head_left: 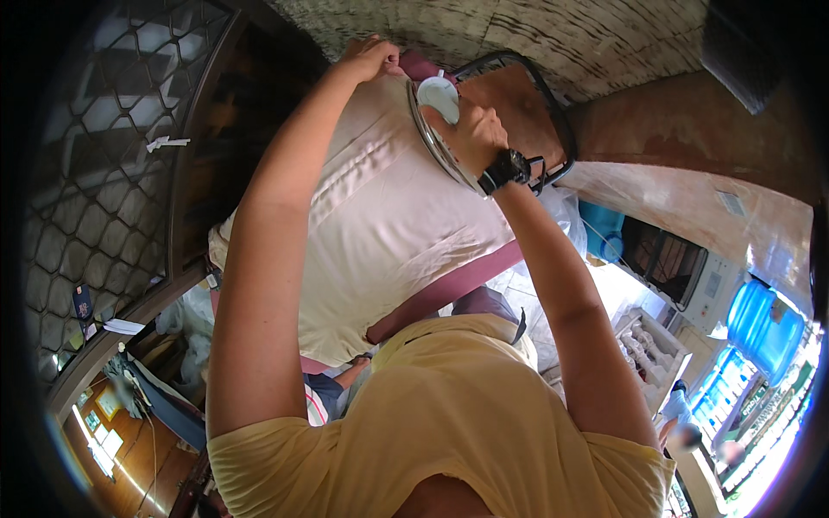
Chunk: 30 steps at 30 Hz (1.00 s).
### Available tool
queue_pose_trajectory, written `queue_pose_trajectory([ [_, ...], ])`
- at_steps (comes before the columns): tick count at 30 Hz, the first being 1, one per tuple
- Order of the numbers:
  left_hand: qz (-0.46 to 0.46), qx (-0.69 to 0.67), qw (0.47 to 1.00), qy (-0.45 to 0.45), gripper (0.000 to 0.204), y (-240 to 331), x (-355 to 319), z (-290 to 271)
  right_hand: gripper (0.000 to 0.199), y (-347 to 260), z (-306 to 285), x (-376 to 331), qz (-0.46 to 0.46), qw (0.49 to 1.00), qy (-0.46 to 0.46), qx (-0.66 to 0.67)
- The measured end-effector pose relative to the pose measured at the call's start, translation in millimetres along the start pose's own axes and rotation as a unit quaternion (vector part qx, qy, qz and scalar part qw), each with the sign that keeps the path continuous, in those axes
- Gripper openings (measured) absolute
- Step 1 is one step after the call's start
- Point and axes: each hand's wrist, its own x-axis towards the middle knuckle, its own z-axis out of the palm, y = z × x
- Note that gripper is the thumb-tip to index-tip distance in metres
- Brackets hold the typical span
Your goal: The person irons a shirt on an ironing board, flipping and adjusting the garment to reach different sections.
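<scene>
Your right hand (473,129), a black watch (508,167) on its wrist, is clenched around a white plastic piece (439,95) just above the centre of the frame, pressing it against the pale pink cloth (389,216). Your left hand (371,57), at the top centre, is pinched shut on the upper edge of that cloth, where a maroon border shows. The cloth hangs down the middle of the frame to your yellow shirt (449,423). A black metal chair frame (553,112) with a reddish-brown seat sits just right of your right hand. A diamond-patterned glass panel (95,173) fills the left side, and blue barrels (760,319) stand at the right edge.
</scene>
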Motion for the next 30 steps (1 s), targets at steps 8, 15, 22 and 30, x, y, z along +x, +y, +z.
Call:
queue_pose_trajectory([
  [8, 0.018, -0.107, 0.991, 0.073, 0.028, -9, -1, 22, 0.067, 8, 1, 15, -0.005, 0.997, -0.046, 0.068],
  [15, 0.040, -0.274, 0.956, 0.096, 0.015, -19, -3, 34, 0.070, 8, 3, 24, -0.014, 0.998, -0.053, 0.006],
  [22, 0.003, -0.329, 0.941, 0.079, 0.009, -20, -1, 36, 0.072, 3, -1, 41, -0.012, 0.996, -0.082, 0.038],
  [30, -0.060, -0.350, 0.931, 0.083, 0.017, -22, -14, 40, 0.068, 20, 30, 45, -0.081, 0.995, -0.015, -0.062],
])
